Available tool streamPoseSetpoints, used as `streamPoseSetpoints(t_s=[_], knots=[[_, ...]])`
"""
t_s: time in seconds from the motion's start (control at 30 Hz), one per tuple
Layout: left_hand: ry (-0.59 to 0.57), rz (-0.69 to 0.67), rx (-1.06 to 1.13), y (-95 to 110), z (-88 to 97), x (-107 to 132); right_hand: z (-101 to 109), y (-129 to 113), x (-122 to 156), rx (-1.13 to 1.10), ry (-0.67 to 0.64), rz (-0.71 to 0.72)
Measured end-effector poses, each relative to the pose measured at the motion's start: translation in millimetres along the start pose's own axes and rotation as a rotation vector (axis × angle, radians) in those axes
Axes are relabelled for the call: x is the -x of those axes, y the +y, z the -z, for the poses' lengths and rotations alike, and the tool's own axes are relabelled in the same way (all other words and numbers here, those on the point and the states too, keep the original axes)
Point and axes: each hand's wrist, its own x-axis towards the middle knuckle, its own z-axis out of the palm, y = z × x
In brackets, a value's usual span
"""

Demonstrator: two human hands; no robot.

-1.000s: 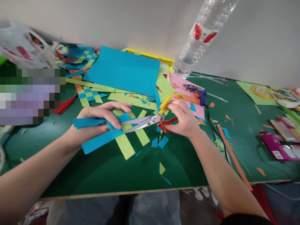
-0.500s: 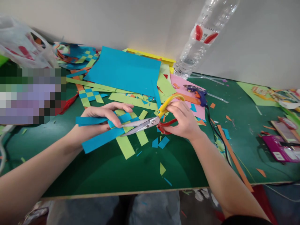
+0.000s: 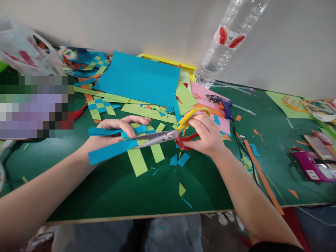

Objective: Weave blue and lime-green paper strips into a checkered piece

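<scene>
My left hand point(image 3: 115, 129) pinches a small weave of blue and light green paper strips point(image 3: 138, 161), thumb and fingers closed on its left part. Loose strip ends stick out: a long blue one point(image 3: 110, 152) points to the lower left, and green ones hang down. My right hand point(image 3: 206, 134) grips scissors point(image 3: 172, 134) with one yellow and one red handle. Their blades are slightly apart and reach left to the weave. The lower blade lies by the inner end of the long blue strip. Part of the weave is hidden by the blades and my fingers.
Behind my hands lies a blue paper sheet point(image 3: 141, 78) on green scraps. A small woven piece point(image 3: 101, 106) is at the left. To the right are a blue glue gun point(image 3: 223, 105) with a black cord, an orange strip point(image 3: 262, 176) and a purple box point(image 3: 312, 166). A plastic bottle point(image 3: 228, 42) stands behind.
The scissor blades have closed somewhat and sit nearer the long blue strip. That strip and the weave have shifted slightly up and left with my left hand.
</scene>
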Motion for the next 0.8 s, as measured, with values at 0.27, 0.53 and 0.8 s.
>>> streamPoseSetpoints(t_s=[0.27,0.53,0.8], knots=[[0.072,0.049,0.071,1.7,-9.9,-2.9,0.3,0.6,1.0,0.009,0.031,0.000],[0.090,0.084,0.108,-0.9,-9.0,-2.7,0.9,1.2,2.2,0.026,0.048,0.026],[0.095,0.141,0.173,-4.9,-7.1,0.5,1.1,1.0,5.4,0.044,0.024,0.005]])
